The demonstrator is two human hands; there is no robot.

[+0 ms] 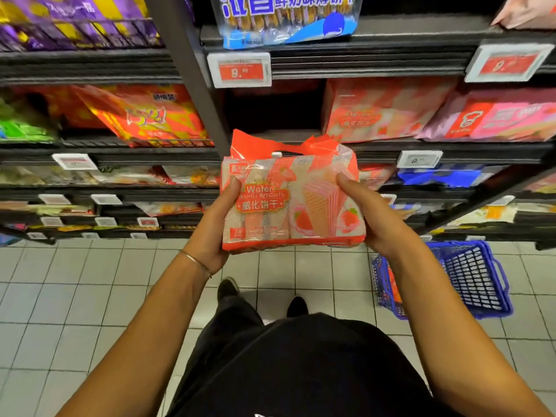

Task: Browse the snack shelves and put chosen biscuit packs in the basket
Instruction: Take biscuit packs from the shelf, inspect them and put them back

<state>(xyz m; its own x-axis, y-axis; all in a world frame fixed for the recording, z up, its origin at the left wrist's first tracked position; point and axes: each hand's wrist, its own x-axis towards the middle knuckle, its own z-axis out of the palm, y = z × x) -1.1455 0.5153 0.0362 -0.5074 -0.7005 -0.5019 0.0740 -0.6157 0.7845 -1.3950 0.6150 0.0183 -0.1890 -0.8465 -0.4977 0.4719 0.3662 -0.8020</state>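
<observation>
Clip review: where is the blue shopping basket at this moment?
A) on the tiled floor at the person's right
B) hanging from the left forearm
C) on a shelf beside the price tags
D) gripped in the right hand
A: the blue basket stands on the tiled floor at the person's right, while the left hand and right hand both hold the wafer biscuit pack.

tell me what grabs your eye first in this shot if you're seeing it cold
The red-and-pink strawberry wafer biscuit pack in the middle of the view stands out first, gripped at its sides by the left hand and right hand in front of the shelves. Next come the blue basket standing on the tiled floor to the right, and the red price tag on the shelf edge above the pack.
</observation>
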